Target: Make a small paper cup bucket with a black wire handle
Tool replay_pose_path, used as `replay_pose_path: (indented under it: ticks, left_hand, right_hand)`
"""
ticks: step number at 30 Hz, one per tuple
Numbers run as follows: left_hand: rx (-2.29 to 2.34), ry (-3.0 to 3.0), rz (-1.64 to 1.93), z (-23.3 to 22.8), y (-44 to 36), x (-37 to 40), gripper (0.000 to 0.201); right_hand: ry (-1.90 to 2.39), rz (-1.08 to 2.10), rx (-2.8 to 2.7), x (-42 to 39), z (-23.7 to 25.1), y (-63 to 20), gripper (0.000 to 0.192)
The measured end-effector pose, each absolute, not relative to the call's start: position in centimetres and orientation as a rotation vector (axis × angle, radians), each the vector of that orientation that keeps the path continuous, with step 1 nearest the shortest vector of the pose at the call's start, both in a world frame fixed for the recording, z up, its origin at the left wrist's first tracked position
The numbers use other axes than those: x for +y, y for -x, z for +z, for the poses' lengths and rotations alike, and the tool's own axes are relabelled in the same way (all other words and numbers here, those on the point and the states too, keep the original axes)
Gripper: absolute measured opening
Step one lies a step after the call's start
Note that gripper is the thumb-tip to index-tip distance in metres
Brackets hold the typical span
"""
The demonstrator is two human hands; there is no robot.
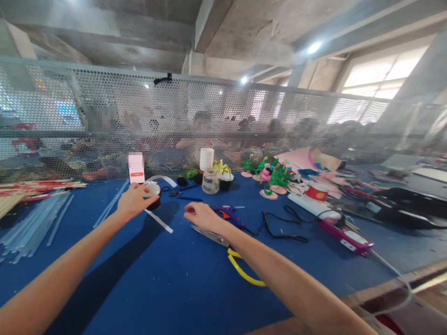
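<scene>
Left hand [134,200], fingers clamped on a white tape roll [152,190] toward the worktop's [146,279] far edge, while the right hand [202,216], fingers curled together, rests on yellow-handled scissors [223,246]; judged step: picking up tape, next needing a firm lift.

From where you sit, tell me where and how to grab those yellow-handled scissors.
Take the scissors by the yellow handle loop, coming from the near side. The loop lies flat on the blue table, pointing back toward you, clear of other things. The blades point away, partly under the right hand, beside the glue gun, so that end is crowded.
</scene>
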State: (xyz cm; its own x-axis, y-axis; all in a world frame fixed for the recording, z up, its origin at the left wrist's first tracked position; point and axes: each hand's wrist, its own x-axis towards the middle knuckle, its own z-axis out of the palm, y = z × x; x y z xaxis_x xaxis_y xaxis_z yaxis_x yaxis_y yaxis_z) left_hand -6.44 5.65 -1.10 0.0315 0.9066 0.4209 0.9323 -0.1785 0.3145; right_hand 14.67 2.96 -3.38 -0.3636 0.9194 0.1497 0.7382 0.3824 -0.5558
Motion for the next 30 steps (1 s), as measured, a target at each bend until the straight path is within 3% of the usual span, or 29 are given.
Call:
replay_pose_path:
  ticks: [4,9,16,22,27,30]
  left_hand:
    - [-2.172,2.134,-0.509,-1.4,8.6,6.1,0.046]
    - [-2.179,2.075,-0.506,-0.6,8.8,5.4,0.058]
    - [-1.998,1.997,-0.835,2.0,9.8,4.4,0.039]
    - [-1.963,2.013,-0.882,1.5,10.5,4.5,0.033]
    - [-1.896,2.019,-0.962,1.5,10.1,4.3,0.028]
    - [-1.863,2.05,-0.984,1.9,9.4,3.8,0.027]
  right_hand:
    - [1.434,0.431,-2.282,6.6,-2.2,-12.9,0.025]
    - [1.467,0.306,-2.4,11.4,-2.0,-7.9,0.023]
    - [1.509,0.17,-2.496,16.5,-4.0,-2.6,0.024]
    - [1.437,0.202,-2.476,18.5,-5.2,-1.1,0.03]
    - [1.382,0.256,-2.235,19.8,-1.5,-3.2,0.011]
    - [1.317,0.303,-2.058,19.7,1.9,-5.6,0.015]
